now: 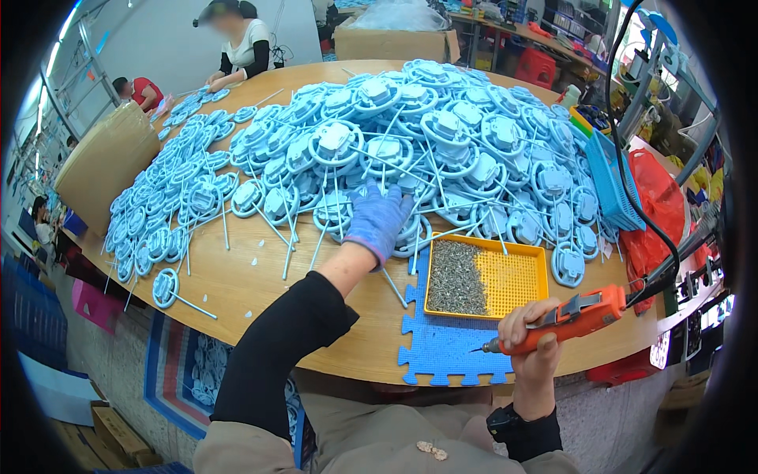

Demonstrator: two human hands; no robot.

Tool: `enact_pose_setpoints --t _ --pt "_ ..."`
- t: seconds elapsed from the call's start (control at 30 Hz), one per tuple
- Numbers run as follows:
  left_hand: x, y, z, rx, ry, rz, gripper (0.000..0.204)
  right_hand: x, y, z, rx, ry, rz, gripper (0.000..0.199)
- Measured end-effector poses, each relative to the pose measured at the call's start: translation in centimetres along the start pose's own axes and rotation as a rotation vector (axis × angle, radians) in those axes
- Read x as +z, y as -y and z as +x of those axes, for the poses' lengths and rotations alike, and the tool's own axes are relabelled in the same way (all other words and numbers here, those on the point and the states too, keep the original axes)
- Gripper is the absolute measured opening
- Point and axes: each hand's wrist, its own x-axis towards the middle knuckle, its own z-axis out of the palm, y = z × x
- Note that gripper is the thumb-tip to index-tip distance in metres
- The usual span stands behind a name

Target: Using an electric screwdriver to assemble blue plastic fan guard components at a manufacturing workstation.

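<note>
Left hand (379,220), in a blue-purple glove, lies at centre frame, fingers spread flat on the near edge of the large heap of light-blue plastic parts (442,142); it is reaching in and touches the parts, but nothing is clamped in it yet. Right hand (530,325), bare, lower right of frame, is closed around the orange electric screwdriver (564,322), bit pointing left and hovering over the blue foam mat (442,351). No part sits on the mat, so no fastening is in hand at this instant. Yellow tray (517,276), just above the mat, has its left half covered in small screws (455,276) and its right half bare. A second, flatter spread of the same blue parts (170,213) lies at centre left, apart from the main heap; whether these are finished pieces I cannot tell. Judgement: with the main heap this large, most of the work looks left. Black cable (632,150) runs up from the driver at right.
</note>
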Motion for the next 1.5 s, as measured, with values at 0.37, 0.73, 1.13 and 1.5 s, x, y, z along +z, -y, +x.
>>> enact_pose_setpoints --t 0.37,0.73,1.13,1.5 --pt "-0.7 2.1 -12.6 0.14 -0.169 -0.169 0.053 -0.6 -0.4 1.0 -0.048 -0.018 -0.104 0.052" --pt "-1.0 -1.1 -19.7 0.096 -0.18 -0.758 0.063 3.9 -3.4 3.3 -0.013 0.126 0.006 0.054" --pt "0.6 -1.0 -19.8 -0.079 -0.261 -0.731 0.056 8.6 -9.8 4.5 0.01 0.287 0.228 0.043" --pt "1.2 -0.8 -20.2 -0.145 -0.306 -0.721 0.049 9.8 -12.4 3.8 0.174 0.242 0.175 0.032"
